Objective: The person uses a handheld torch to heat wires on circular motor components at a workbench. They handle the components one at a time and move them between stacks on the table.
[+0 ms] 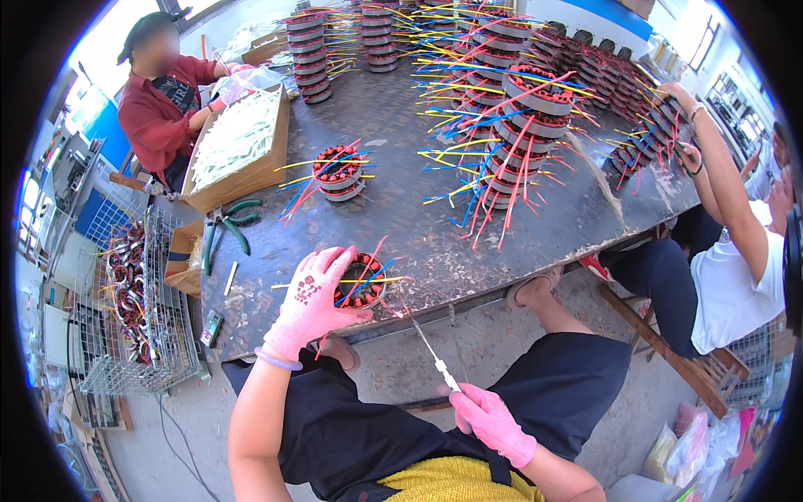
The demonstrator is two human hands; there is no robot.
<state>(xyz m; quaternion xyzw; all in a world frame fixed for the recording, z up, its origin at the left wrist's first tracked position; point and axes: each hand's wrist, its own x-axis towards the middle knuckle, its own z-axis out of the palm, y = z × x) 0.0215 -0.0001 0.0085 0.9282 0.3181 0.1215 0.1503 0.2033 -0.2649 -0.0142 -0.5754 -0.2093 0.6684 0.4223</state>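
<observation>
While partly hidden under the left grip (311, 303), stator (361, 282) at table (468, 251) edge; right grip (489, 421) pinching thin tool (435, 358) below that edge, tip indistinct.

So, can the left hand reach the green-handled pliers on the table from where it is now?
Probably yes. The left hand rests on a wound stator at the table edge, and the pliers lie nearby to its left, with nothing between them.
</observation>
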